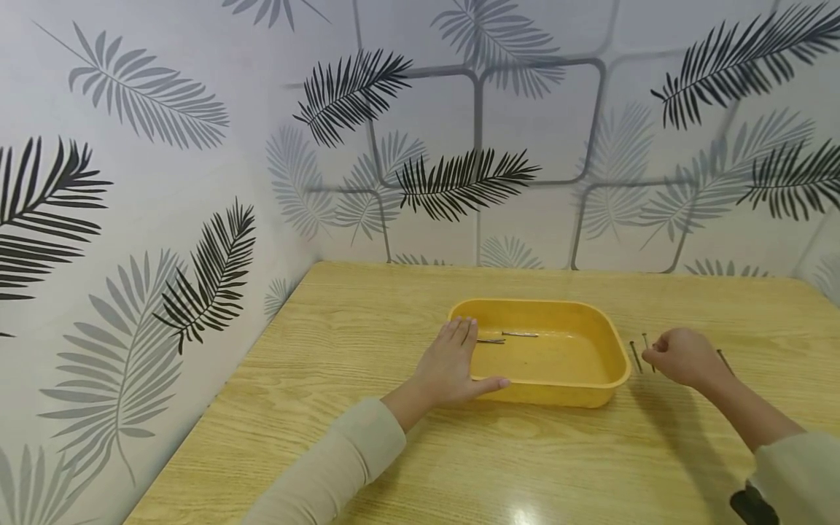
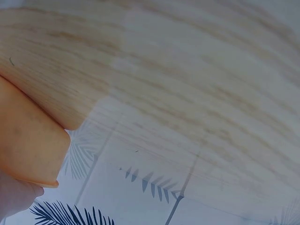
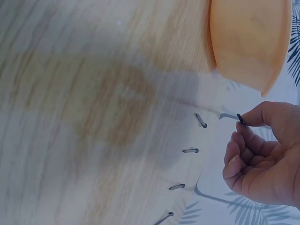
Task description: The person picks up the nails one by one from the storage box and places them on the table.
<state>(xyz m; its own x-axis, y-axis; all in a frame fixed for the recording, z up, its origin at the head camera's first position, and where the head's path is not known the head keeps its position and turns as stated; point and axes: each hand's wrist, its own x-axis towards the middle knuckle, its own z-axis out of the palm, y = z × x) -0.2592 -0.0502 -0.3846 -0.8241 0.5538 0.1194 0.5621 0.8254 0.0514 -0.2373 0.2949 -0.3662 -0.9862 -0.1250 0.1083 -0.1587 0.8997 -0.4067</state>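
Observation:
A yellow plastic tray stands on the wooden table, with several nails lying on its floor at the left. My left hand rests on the tray's left end, fingers laid over the rim and thumb stretched along the front edge. To the right of the tray, my right hand is raised above the table. Its thumb and index finger pinch a dark nail, seen nearly end-on in the right wrist view. Several loose nails lie in a row on the table beneath that hand.
The wooden table meets a wall with a leaf pattern at its back and left. One more nail shows just behind the right wrist. A dark object sits by the right sleeve.

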